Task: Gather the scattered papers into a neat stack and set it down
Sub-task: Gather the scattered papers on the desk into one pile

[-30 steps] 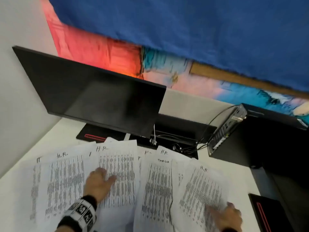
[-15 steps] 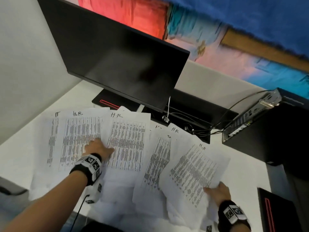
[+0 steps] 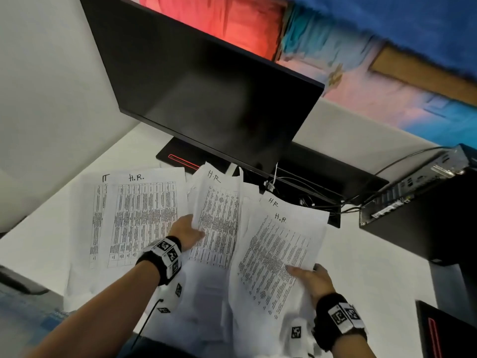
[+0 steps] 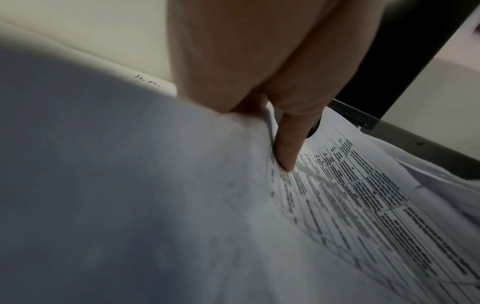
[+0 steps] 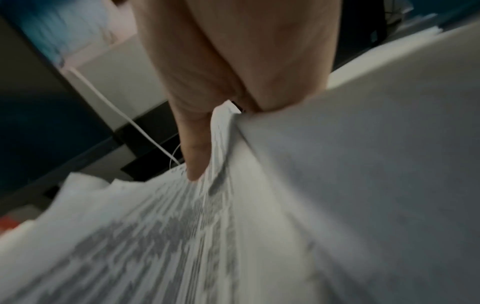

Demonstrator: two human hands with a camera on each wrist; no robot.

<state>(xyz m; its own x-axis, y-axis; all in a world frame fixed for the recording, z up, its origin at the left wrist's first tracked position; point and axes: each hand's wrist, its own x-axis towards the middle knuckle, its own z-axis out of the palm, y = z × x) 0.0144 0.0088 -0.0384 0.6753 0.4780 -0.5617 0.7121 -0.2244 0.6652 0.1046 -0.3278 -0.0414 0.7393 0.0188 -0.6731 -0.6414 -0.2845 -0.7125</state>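
Several printed sheets marked "H.R." lie overlapping on a white desk (image 3: 361,254). My left hand (image 3: 188,232) pinches the left edge of a middle sheet (image 3: 219,218), thumb on top and fingers underneath; the left wrist view shows the thumb (image 4: 288,148) pressing that sheet (image 4: 363,195). My right hand (image 3: 313,277) pinches the lower right edge of the right-hand sheets (image 3: 278,249), which are lifted off the desk; in the right wrist view the thumb (image 5: 194,152) lies on the printed side (image 5: 155,236). Two more sheets (image 3: 134,215) lie flat at the left.
A black monitor (image 3: 206,81) stands just behind the papers, its base (image 3: 180,157) with a red stripe touching their far edge. Cables (image 3: 309,192) and a small black computer (image 3: 413,192) sit at the right. A grey partition wall (image 3: 38,99) borders the left.
Both hands went from lying flat on the papers to pinching sheet edges. The middle and right sheets have lifted and slid closer together. The camera has tilted down.
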